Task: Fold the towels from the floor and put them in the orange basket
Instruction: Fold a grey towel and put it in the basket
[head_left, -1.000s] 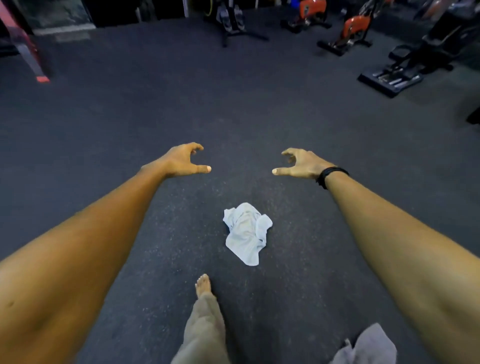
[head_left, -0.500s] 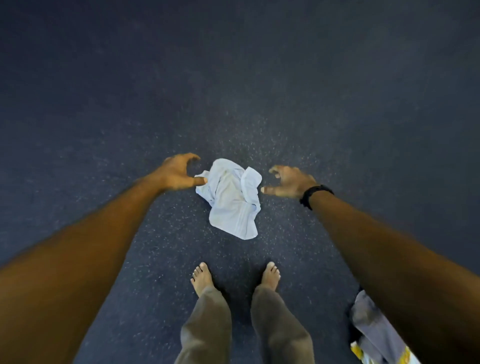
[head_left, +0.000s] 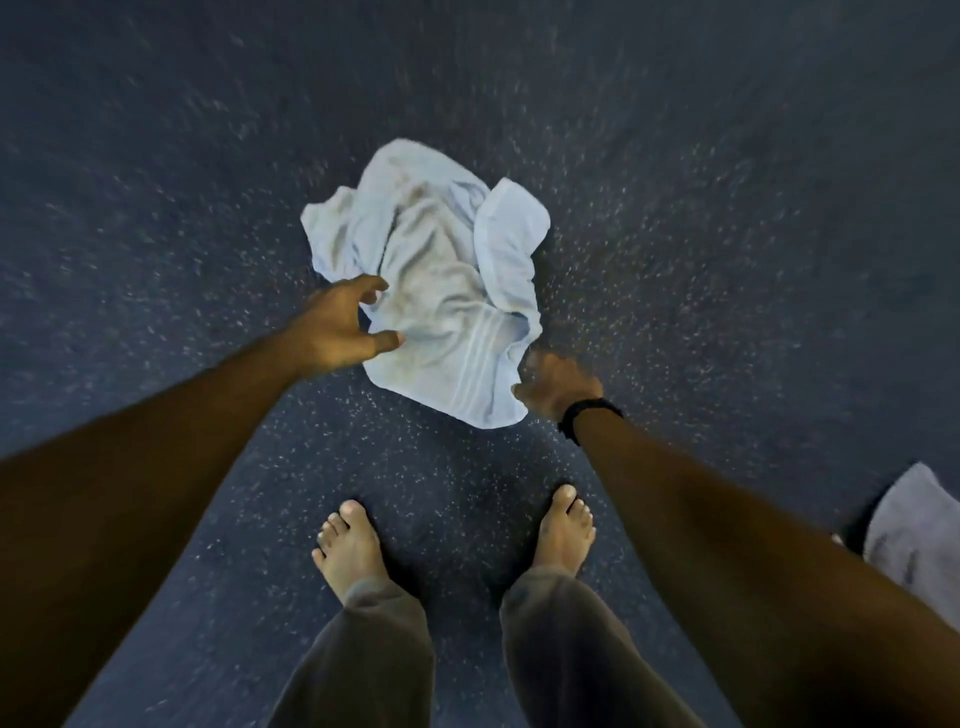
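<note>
**Now: both hands at the crumpled towel**

Left hand (head_left: 340, 327): reaching in from 8 o'clock, fingers curled and spread like a claw, thumb pointing toward the cloth. Fingertips (head_left: 382, 285) lie over the left edge of the white towel (head_left: 441, 291). No fold of cloth visibly pinched; whether they touch the fabric cannot be told. Nothing held.

Right hand (head_left: 558, 387): comes in from 4 o'clock, blurred. It sits at the towel's near right corner, at the cloth's edge. Fingers look curled, but whether they grip the corner or merely meet it cannot be told from this view. Black band (head_left: 587, 413) on that wrist.

White towel: lies crumpled on the dark speckled floor (head_left: 727, 260), straight ahead at 12 o'clock from the person's feet. Several ridges and folds; three woven stripes show near its lower hem. One flap is turned over at its 2 o'clock side.

Outward: two bare feet stand at 6 o'clock from the towel, left foot (head_left: 350, 545) and right foot (head_left: 566, 530), apart from the cloth, with grey-brown trouser legs (head_left: 374, 660) above them.

Far edge: a grey cloth (head_left: 919, 540) at 4 o'clock, partly cut off by the frame, well apart from the white towel.
</note>
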